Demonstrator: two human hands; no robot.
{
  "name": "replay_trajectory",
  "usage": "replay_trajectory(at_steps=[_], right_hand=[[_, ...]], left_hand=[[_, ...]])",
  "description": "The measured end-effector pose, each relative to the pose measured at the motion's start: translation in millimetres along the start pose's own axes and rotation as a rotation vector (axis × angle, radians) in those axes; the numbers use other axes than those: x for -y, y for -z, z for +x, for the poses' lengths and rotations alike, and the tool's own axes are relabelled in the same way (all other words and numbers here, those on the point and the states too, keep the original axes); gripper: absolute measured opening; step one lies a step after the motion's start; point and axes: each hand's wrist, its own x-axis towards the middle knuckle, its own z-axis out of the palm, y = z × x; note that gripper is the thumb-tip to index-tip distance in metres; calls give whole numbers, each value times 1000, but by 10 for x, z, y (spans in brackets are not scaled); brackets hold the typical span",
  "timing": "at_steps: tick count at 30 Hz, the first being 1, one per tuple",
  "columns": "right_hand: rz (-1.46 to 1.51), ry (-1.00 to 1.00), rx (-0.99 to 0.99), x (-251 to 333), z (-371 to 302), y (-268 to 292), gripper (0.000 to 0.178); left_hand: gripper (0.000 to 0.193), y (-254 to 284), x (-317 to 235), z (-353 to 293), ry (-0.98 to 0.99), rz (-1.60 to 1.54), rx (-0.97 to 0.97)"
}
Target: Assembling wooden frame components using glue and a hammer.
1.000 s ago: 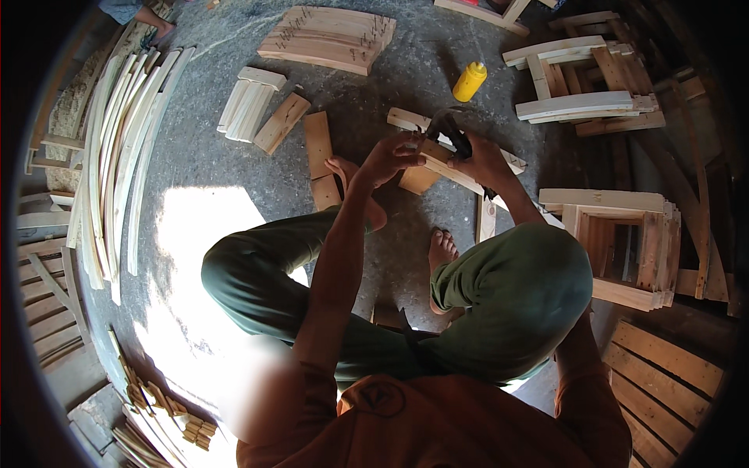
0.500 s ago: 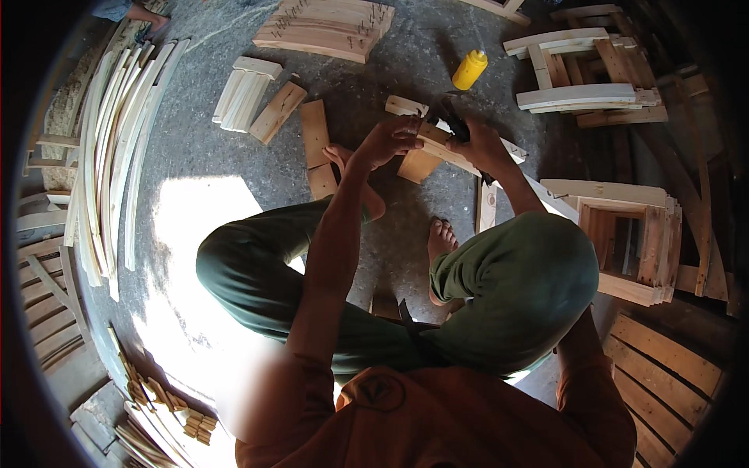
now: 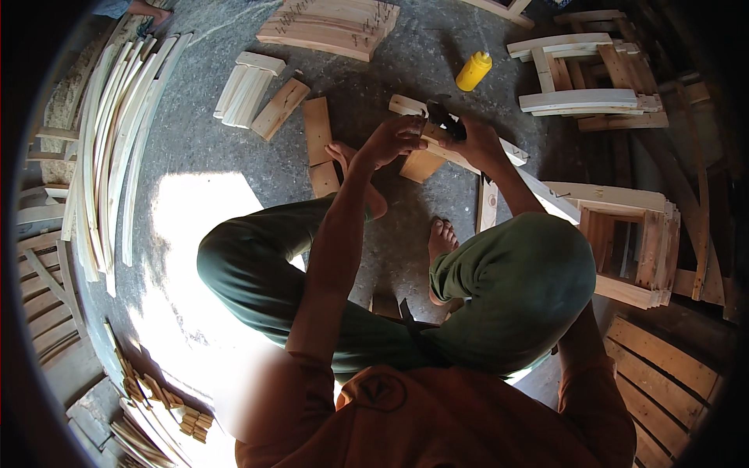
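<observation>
I see the left hand (image 3: pixel 390 143) curled at the wooden bar (image 3: pixel 454 157)'s left end, pinch unclear; the bar slants over the floor (image 3: pixel 394 246); the right hand (image 3: pixel 480 145) clasps a black tool (image 3: pixel 443 118). I'd brace that end firmly, tool square.

Ahead of the seated person, a timber bar (image 3: pixel 462 158) runs between the left hand (image 3: pixel 395 139) and the right hand (image 3: pixel 477 147), a hand tool (image 3: pixel 443 118) in the latter. A squeeze bottle (image 3: pixel 473 72) stands beyond. Leftward lie short blocks (image 3: pixel 248 95), with stacked boards (image 3: pixel 328 31) behind and long timber strips (image 3: pixel 118 156) farther left. Far-right frames (image 3: pixel 577 101) stand beyond nearer frames (image 3: pixel 612 195); a slatted panel (image 3: pixel 663 351) lies closest.
</observation>
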Motion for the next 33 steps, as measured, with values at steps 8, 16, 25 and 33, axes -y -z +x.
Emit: replay_trajectory(at_steps=[8, 16, 25, 33], right_hand=[[50, 20, 26, -22, 11, 12, 62], [51, 97, -39, -136, 40, -61, 64], [24, 35, 18, -32, 32, 3, 64], [18, 62, -32, -70, 16, -43, 64]], left_hand=[[58, 86, 51, 2, -5, -40, 41], [57, 74, -57, -2, -6, -120, 29], [63, 37, -36, 33, -197, 130, 51], [65, 60, -1, 64, -196, 210, 61]])
